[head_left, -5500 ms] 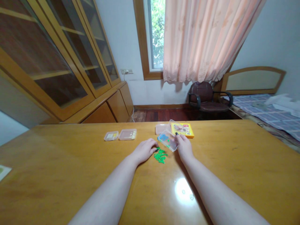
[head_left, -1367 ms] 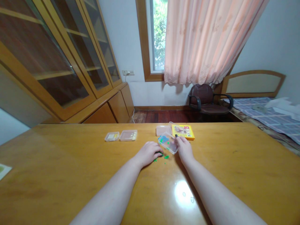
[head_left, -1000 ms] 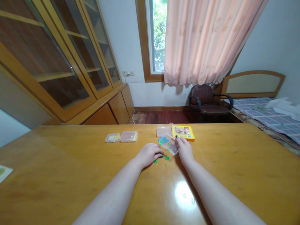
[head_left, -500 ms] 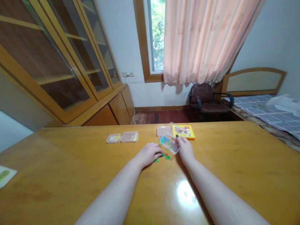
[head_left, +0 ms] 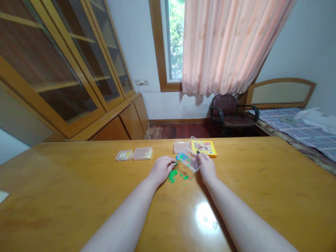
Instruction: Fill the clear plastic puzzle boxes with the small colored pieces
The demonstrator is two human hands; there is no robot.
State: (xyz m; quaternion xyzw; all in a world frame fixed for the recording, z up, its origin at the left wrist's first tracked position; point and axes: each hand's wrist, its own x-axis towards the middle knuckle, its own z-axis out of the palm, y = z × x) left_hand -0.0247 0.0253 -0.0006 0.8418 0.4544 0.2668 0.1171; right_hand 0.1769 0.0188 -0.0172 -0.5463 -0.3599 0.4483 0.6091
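Observation:
My right hand [head_left: 206,167] grips a small clear plastic box [head_left: 188,159], tilted toward the left, with blue pieces inside. My left hand [head_left: 162,167] rests on the wooden table [head_left: 78,196], its fingers pinched at the box's left rim, apparently on a small green piece. A loose heap of small green pieces [head_left: 173,175] lies on the table just below that hand's fingertips, with a few stray pieces to the right.
A yellow packet [head_left: 205,147] and a clear lid or box [head_left: 179,147] lie behind the held box. Two small clear boxes [head_left: 134,154] sit farther left. Beyond the table stand a glass-door cabinet [head_left: 65,70], a dark chair [head_left: 228,112] and a bed [head_left: 301,126].
My left hand lifted off the green pieces and moved up to the box's rim, uncovering the heap. The green pile is smaller than 5.5 seconds ago. My right hand kept holding the box.

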